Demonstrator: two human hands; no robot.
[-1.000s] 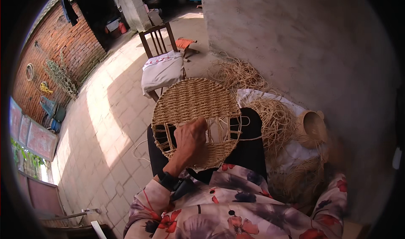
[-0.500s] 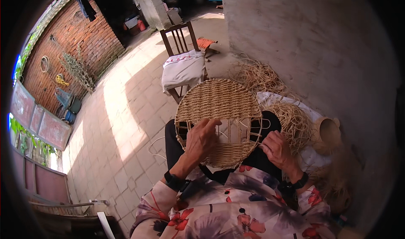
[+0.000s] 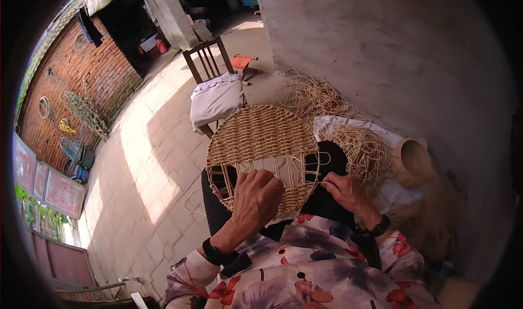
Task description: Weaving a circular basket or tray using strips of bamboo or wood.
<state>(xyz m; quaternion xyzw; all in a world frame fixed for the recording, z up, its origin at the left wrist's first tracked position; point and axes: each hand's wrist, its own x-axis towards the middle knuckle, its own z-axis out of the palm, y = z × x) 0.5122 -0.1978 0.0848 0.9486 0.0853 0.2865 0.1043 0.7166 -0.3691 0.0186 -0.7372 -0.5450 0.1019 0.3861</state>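
A round woven disc (image 3: 261,132) of straw-coloured cord lies across my dark-trousered lap. Its far part is densely woven, with a shorter woven strip at the near side. Between them a gap shows bare crosswise ribs (image 3: 277,164). My left hand (image 3: 257,197) is over the gap and near strip, its fingers curled down and closed; what they grip is hidden beneath the knuckles. At the disc's right rim my right hand (image 3: 348,193) is closed in a pinch. Anything between its fingertips is too small to make out. A loop of thin cord (image 3: 328,157) sticks out above it.
Bundles of loose straw cord (image 3: 362,151) lie on a white sheet to the right, beside a tan basket-like vessel (image 3: 415,155). Ahead stands a wooden chair (image 3: 210,61) with a white cloth (image 3: 218,99), and an orange-topped stool (image 3: 242,62). A plastered wall (image 3: 381,53) rises right.
My left hand has drawn toward me across the disc, uncovering more of the gap. The right hand stays pinched by the rim. The whole view has shifted, moving the scene leftward.
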